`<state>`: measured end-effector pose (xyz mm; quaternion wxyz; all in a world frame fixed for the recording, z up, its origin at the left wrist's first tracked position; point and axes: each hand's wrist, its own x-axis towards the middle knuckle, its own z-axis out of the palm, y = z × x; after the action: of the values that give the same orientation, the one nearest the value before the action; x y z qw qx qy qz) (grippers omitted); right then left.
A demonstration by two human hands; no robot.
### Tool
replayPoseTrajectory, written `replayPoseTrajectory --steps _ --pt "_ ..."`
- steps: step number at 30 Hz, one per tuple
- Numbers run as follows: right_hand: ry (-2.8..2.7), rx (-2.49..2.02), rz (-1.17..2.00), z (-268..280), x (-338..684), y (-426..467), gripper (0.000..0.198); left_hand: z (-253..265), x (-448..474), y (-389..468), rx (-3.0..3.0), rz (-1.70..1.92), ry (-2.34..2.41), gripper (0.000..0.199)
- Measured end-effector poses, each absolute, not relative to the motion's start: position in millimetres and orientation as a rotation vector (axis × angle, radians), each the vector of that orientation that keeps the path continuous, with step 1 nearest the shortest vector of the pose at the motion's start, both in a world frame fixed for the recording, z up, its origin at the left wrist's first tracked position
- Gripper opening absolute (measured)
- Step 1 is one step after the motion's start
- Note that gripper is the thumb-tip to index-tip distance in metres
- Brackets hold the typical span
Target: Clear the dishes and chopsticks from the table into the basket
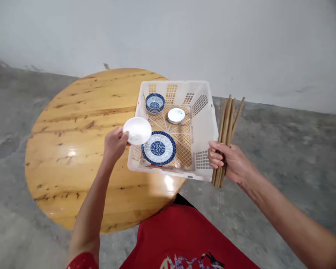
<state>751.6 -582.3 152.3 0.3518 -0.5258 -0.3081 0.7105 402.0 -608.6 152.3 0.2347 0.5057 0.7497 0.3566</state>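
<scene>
Unloading dishes from the basket at the round counter.

I'm seeing the white basket sitting on the counter's near right edge, still holding a large blue plate, a stack of blue bowls and a small white dish. My right hand is clenching a bundle of chopsticks beside the basket; my left hand is gripping a white saucer over the basket's left rim. Nothing is laid out on the counter yet.

White dish, tan chopsticks
</scene>
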Motion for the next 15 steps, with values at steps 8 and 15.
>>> replayPoseTrajectory --steps 8,15 --pt "-0.636 -1.462 1.775 162 802 -597 0.049 89 498 -429 1.541 0.453 2.042 0.021" --pt "-0.554 -1.488 1.737 163 832 -599 0.050 32 538 -379 1.472 0.349 2.035 0.026"
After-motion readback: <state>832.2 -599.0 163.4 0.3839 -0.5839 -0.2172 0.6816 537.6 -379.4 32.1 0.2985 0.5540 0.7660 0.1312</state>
